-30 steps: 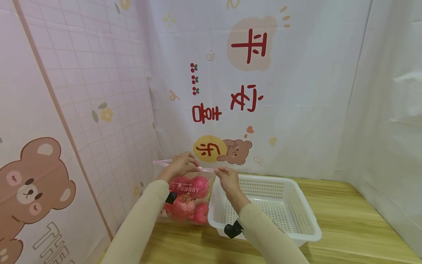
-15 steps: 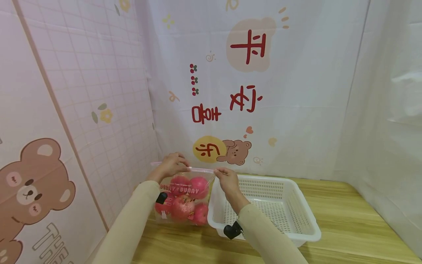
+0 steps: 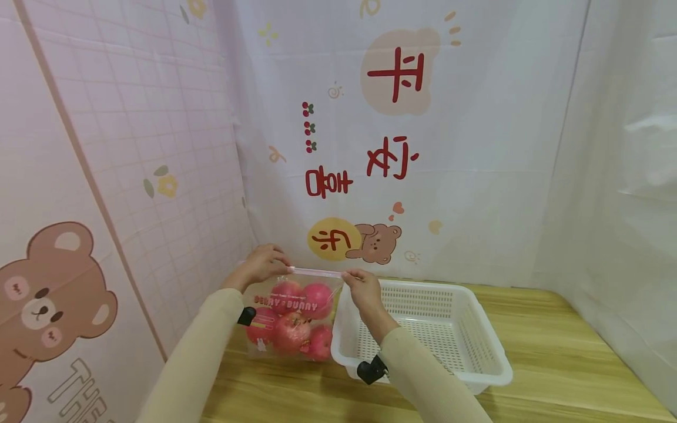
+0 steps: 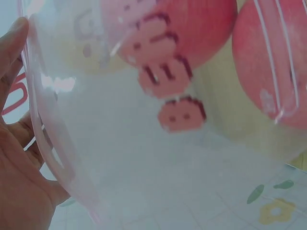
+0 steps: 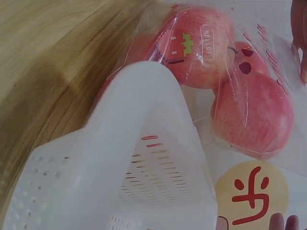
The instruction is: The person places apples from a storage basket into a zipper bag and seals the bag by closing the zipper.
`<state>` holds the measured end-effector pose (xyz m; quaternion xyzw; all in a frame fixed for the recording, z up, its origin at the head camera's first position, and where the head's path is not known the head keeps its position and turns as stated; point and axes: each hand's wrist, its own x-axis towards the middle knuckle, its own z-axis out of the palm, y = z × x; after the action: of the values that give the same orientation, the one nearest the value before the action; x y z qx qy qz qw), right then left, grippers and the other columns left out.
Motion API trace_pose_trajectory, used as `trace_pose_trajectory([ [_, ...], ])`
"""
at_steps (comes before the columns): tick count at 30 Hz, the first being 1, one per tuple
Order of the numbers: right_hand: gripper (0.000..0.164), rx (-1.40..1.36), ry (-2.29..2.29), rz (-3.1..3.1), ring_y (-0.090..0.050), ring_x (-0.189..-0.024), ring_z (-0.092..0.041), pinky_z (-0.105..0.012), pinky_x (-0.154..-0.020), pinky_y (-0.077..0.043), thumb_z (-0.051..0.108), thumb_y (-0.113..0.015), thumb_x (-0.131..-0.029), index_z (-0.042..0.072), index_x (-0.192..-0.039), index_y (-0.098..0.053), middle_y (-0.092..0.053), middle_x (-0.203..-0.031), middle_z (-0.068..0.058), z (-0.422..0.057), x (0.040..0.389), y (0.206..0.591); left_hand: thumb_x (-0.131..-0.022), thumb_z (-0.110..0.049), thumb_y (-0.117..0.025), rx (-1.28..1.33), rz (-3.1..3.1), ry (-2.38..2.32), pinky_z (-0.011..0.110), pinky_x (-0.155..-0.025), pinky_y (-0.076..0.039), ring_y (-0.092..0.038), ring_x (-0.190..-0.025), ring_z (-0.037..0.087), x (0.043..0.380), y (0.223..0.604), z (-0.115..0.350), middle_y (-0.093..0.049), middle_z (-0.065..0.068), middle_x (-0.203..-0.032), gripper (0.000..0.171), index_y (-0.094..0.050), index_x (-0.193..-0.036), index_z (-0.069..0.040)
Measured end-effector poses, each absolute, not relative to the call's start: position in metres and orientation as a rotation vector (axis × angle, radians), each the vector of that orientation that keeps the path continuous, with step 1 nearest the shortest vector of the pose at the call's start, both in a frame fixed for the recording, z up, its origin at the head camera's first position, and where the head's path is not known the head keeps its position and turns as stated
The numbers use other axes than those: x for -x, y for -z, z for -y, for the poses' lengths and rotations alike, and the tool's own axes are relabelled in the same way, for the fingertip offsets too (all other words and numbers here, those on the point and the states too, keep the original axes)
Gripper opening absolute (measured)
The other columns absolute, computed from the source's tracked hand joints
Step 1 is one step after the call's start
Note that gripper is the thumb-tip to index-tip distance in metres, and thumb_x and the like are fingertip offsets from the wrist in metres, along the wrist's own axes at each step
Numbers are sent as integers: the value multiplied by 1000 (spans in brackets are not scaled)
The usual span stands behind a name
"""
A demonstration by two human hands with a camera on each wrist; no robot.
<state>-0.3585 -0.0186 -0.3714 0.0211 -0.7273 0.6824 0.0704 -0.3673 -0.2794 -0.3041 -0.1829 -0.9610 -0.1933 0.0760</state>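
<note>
A clear zip bag [image 3: 251,348] with pink "Berry Bunny" print stands on the table, holding several red apples [image 3: 292,335]. Along its top runs a pale pink zip strip [image 3: 318,272]. My left hand [image 3: 260,265] pinches the strip left of its middle, thumb and fingertips on it. At the strip's right end, my right hand [image 3: 367,295] pinches the corner between thumb and forefinger. The left wrist view shows the left hand [image 4: 23,177] at the bag's edge, the strip bowed beside the fingers. Only fingertips [image 5: 277,223] of the right hand show in its wrist view.
A white perforated plastic basket [image 3: 420,352] stands right against the bag, under my right forearm. The wooden table [image 3: 550,352] extends to the right and in front. Printed cloth walls [image 3: 476,147] enclose the left, back and right.
My left hand has slid left along the zip strip, uncovering more of the strip and the bag's print. The right hand has kept its pinch at the right end.
</note>
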Motion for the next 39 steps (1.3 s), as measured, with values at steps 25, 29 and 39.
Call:
trace_pose_trajectory([
  [25,18,-61,-1984,2172,-60,-108,-29,-48,-94,-46,14,-66,-95,-2,-100,-73,-69,-106,-12,13,364,376,-97,-27,-65,293,2860,934,68,-104,-27,-23,-133,54,356,309,347,-38,33,-139,32,-71,-110,1],
  [29,18,-53,-1967,2190,-59,-107,-29,-48,-95,-46,15,-65,-96,-1,-102,-73,-69,-107,-11,9,366,376,-97,-28,-64,259,2853,955,69,-104,-25,-19,-133,55,352,310,359,-37,33,-139,35,-69,-114,3],
  [39,20,-49,-1999,2183,-56,-104,-28,-48,-95,-44,15,-63,-97,-1,-104,-71,-67,-103,-11,5,366,374,-99,-27,-61,248,2809,1031,66,-102,-30,-26,-132,54,348,315,367,-35,35,-141,41,-64,-121,7],
])
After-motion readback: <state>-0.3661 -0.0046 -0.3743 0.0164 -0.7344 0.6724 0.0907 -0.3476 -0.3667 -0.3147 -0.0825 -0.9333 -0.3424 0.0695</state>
